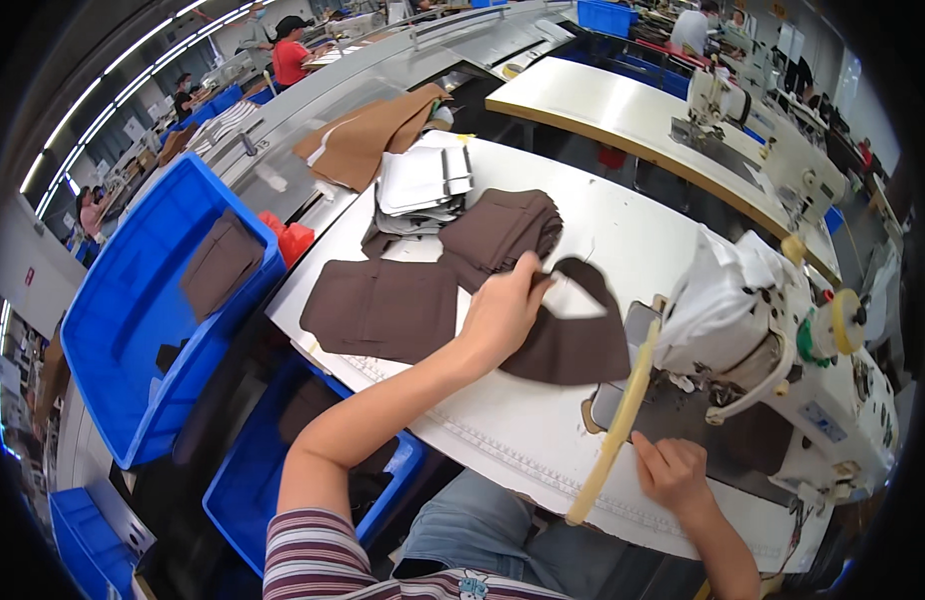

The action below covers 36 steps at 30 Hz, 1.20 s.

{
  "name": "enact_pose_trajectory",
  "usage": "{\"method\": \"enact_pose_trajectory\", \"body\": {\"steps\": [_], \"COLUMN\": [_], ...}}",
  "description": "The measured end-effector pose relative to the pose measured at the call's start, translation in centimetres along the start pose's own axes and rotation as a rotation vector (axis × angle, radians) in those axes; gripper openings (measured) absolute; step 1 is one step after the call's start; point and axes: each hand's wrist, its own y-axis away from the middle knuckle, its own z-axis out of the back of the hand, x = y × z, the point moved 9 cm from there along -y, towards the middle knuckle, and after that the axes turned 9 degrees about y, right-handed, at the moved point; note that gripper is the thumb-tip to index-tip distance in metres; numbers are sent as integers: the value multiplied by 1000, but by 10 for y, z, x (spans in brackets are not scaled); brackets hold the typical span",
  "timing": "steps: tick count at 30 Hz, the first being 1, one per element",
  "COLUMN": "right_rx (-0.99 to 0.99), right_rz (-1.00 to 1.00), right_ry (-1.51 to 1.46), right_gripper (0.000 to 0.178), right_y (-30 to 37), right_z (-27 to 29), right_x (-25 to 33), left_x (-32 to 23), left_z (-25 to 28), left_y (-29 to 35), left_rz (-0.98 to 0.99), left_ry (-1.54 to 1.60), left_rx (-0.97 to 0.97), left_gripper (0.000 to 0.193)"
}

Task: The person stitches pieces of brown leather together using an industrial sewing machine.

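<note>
In the head view, the left hand (503,310) pinches a curved dark brown fabric piece (573,340) lying on the white sewing table (503,430), fingers closed on its upper edge beside a folded stack of brown pieces (503,232). The right hand (671,470) rests flat, fingers together and gripping nothing, near the sewing machine (783,350) and a yellow ruler (618,425).

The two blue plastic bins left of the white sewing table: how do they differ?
The large blue plastic bin stands beside the white sewing table, fully in view and looks bigger. The smaller blue plastic bin sits lower, tucked partly under the table edge. The large one holds a folded brown fabric piece on a mostly bare floor; the smaller one's contents are dark and hard to tell. Both are blue, rectangular and open-topped.
</note>
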Motion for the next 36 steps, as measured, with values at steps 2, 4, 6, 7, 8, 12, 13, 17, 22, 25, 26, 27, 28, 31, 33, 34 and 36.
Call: {"method": "enact_pose_trajectory", "body": {"steps": [2, 4, 6, 7, 8, 12, 13, 17, 22, 25, 26, 27, 28, 31, 33, 34, 36], "right_rx": [34, -16, -46, -40, -20, 62, 170, 480, 190, 52, -3, -58, 10, -49, -27, -8, 21], "right_rz": [129, 157, 175, 184, 119, -192, -262, -574, -330, -174, -99, -24, -42, 8, 36, 65, 64], "right_ry": [0, -46, -91, -99, -198, -651, -705, -936, -734, -612, -572, -531, -589, -563, -591, -614, -647], "right_gripper": [28, 29, 27, 27, 23, 15, 14, 14, 15, 16, 18, 22, 29, 31, 31, 32, 31], "right_y": [-14, -44, -80, -97, -115, -172, -185, -222, -270, -290, -296, -300, -302, -309, -314, -317, -321], "right_z": [1, 1, 2, -9, -18, -53, -76, -152, -153, -157, -156, -156, -169, -174, -177, -177, -179], "right_x": [16, 35, 55, 66, 70, 71, 72, 72, 98, 111, 117, 123, 126, 132, 135, 137, 138], "left_x": [24, 47, 50, 57, 71, 155, 177, 187, 183, 168, 167, 165, 165, 172, 188, 186, 190], "left_z": [18, 33, 47, 70, 101, 179, 179, 159, 159, 160, 161, 162, 162, 168, 169, 170, 171], "left_y": [39, 60, 66, 60, 51, 4, 2, -2, 2, 0, 0, -1, -2, -4, 1, 2, 3], "left_rz": [146, 200, 175, 131, 69, 204, 221, 339, 265, 190, 191, 190, 193, 254, 370, 422, 413], "left_ry": [113, 121, -34, -37, -15, -204, -125, -246, -166, -200, -140, -80, -79, 164, 365, 445, 476], "left_rx": [98, 133, 213, 175, 83, 280, 360, 522, 496, 472, 447, 422, 423, 370, 390, 407, 406], "left_gripper": [23, 24, 26, 30, 33, 59, 67, 67, 60, 59, 58, 56, 56, 49, 39, 30, 29]}}
